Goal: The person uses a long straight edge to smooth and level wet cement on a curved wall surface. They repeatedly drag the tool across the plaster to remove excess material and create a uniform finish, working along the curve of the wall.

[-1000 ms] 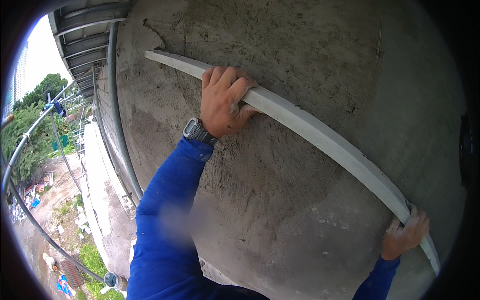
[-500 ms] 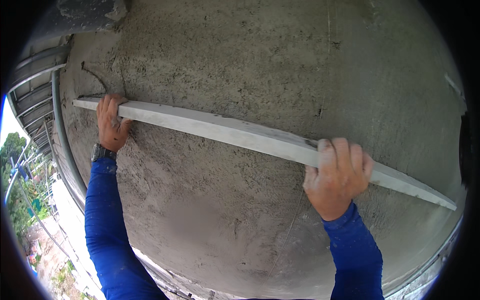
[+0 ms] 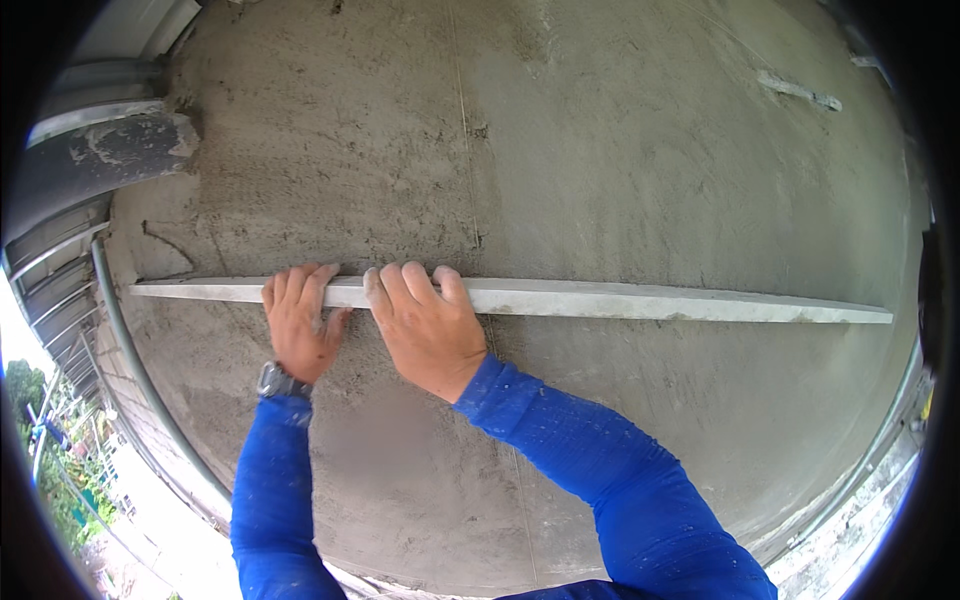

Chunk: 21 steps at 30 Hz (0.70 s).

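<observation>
A long, pale straightedge [image 3: 620, 301] lies nearly level across a grey wall of wet-looking mortar [image 3: 350, 160]. My left hand [image 3: 303, 322] grips its left part, fingers over the top edge and thumb below. Close beside it, my right hand [image 3: 425, 325] is curled over the same bar, with fingertips on the upper edge. The bar's right end reaches far toward the right side of the wall. Thin cord lines [image 3: 465, 150] run up and down the mortar behind the bar.
A dark beam or pipe end [image 3: 125, 160] juts in at the upper left, near metal roof sheeting. A grey pole [image 3: 140, 360] stands along the wall's left edge. A small whitish strip [image 3: 800, 90] sits on the wall at upper right. Greenery and scaffold tubes show far left.
My right hand has shifted left along the straightedge, close to my left hand. The bar has gone from slanting down rightward to nearly level. The view has moved rightward.
</observation>
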### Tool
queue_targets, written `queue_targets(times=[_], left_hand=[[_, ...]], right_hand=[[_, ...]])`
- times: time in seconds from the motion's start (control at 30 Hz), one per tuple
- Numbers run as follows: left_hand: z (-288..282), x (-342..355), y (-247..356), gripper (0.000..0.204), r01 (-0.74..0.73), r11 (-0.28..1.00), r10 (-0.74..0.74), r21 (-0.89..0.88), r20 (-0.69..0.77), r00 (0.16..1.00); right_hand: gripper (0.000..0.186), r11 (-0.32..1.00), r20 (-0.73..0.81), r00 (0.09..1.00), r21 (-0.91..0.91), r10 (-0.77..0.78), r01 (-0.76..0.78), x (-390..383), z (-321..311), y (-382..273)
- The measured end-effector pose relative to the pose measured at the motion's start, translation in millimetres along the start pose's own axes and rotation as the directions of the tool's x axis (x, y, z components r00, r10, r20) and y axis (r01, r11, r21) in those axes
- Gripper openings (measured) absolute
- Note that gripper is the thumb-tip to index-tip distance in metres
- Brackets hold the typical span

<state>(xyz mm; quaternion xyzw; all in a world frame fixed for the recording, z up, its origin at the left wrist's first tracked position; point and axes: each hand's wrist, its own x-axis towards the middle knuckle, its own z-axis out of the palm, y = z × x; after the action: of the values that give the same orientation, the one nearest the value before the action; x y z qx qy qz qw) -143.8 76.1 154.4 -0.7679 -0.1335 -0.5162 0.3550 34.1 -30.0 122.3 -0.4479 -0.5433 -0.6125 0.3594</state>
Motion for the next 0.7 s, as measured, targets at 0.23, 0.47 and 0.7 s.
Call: queue_targets(times=[0.23,0.47,0.7], left_hand=[[3.9,0.1,9.7,0.047,0.058,0.995,-0.059,0.084,0.009,0.998],[11.5,14.6,86.6,0.047,-0.015,0.999,0.013,0.034,0.055,0.998],[38.2,46.2,199.4,0.049,-0.047,0.993,0.051,-0.106,0.037,0.998]], right_hand=[[0.043,0.997,0.174,0.984,0.060,0.042,-0.053,-72.4,-93.6,103.2],[0.062,0.925,0.254,0.935,-0.350,0.246,-0.148,-193.2,-222.8,263.4],[0.057,0.810,0.079,0.937,-0.532,0.340,-0.249,-314.2,-271.5,386.3]])
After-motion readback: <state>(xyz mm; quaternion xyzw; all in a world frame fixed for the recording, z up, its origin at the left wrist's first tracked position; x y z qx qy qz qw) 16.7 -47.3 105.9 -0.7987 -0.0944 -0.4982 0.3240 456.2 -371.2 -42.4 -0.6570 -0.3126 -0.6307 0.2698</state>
